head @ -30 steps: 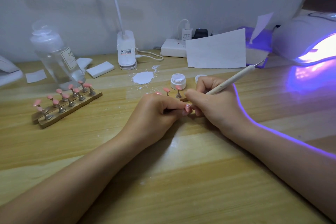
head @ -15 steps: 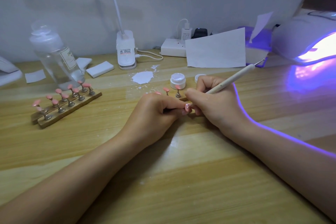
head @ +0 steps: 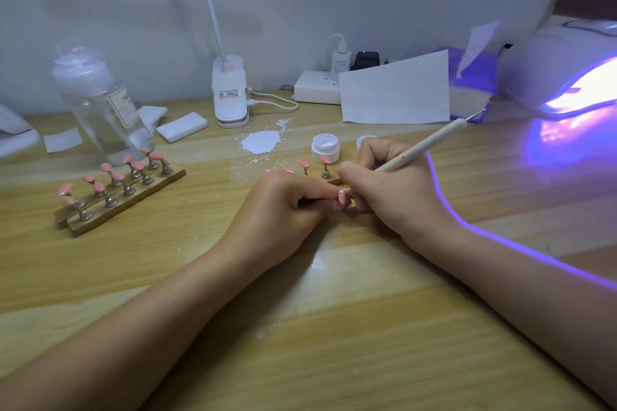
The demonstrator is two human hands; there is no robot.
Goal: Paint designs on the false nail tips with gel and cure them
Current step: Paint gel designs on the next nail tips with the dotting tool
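Note:
My left hand [head: 287, 203] pinches a small stand that carries a pink nail tip [head: 343, 197] with white marks on it. My right hand [head: 390, 187] grips a white dotting pen [head: 424, 145] like a pencil, its lower end hidden at the tip. Behind my fingers, a wooden holder [head: 334, 181] carries more pink tips [head: 325, 160]. An open white gel jar [head: 325, 147] stands just beyond it. At the left, another wooden holder [head: 133, 198] bears several pink tips. The curing lamp [head: 564, 70] glows purple at the right.
A clear pump bottle [head: 100, 100] stands behind the left holder. A white desk-lamp base [head: 230, 90], a power strip [head: 317, 90] and a sheet of paper [head: 397, 90] line the back. Spilled white powder [head: 260, 142] and a jar lid [head: 362, 142] lie near the jar.

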